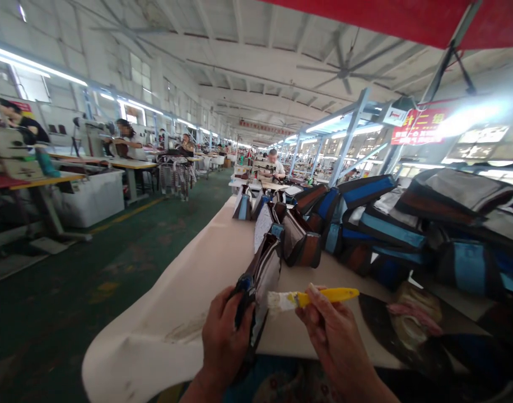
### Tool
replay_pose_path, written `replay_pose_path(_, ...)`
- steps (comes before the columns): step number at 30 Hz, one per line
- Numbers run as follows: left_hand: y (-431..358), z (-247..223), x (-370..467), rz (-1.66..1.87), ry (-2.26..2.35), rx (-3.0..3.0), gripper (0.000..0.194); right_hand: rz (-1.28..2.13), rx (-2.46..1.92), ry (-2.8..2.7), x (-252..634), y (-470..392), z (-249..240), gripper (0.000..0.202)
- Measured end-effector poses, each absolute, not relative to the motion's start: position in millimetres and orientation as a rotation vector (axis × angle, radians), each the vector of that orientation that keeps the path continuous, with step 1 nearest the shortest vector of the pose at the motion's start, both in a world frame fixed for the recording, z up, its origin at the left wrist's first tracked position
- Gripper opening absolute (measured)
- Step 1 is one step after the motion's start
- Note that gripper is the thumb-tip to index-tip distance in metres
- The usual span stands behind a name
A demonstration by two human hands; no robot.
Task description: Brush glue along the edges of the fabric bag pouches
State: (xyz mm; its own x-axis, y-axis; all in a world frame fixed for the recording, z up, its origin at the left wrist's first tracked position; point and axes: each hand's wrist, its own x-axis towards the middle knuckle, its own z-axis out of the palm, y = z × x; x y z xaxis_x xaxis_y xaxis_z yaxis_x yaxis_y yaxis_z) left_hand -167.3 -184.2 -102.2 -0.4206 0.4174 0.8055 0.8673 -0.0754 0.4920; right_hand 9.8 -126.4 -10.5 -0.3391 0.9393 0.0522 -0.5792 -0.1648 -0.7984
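My left hand [227, 330] is closed on the near end of a dark bag piece [267, 274] with a pale grey side, which stands on the cream-covered table [189, 280]. Between the thumb and fingers of my right hand [330, 322] is a brush [332, 295] with a yellow handle. Its whitish bristles point left and lie at the pale side of the bag piece; whether they touch it is hard to tell. Just beyond stands another bag piece [301, 238] with a brown end.
Bag pieces in blue, brown and black are piled [391, 224] along the table's right side. A container with a pinkish cloth [416, 316] sits at the right. Several people work at sewing machines farther off; a green floor [155, 240] runs along the left.
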Motion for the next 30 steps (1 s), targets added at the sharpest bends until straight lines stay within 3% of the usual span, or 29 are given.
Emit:
replay_pose_path(5, -192, -62, -170, -1.81, -1.912, -1.576, 0.016, 1.732, -0.513, -0.874, 15, -121, -2, 0.036)
replay_pose_path(8, -206, -33, -167, -1.874, -2.01, -1.65, 0.016, 1.643, -0.424, -0.94, 21, -122, 12, 0.02)
replay_pose_path(13, -216, -4, -163, -2.017, -2.165, -1.64, 0.02, 0.98, -0.288, -1.451, 29, -128, 28, 0.016)
replay_pose_path(19, -222, 13, -153, -2.177, -2.147, -1.855, 0.019, -0.043, 0.251, -2.235, 27, -125, 43, 0.034)
replay_pose_path(24, -229, 22, -146, -2.173, -2.202, -1.938, 0.011, -0.316, 0.28, -2.401, 18, -114, 35, 0.02)
replay_pose_path(30, -232, 19, -144, -2.226, -2.233, -2.033, 0.01, -0.376, 0.274, -2.441, 31, -94, 29, 0.026)
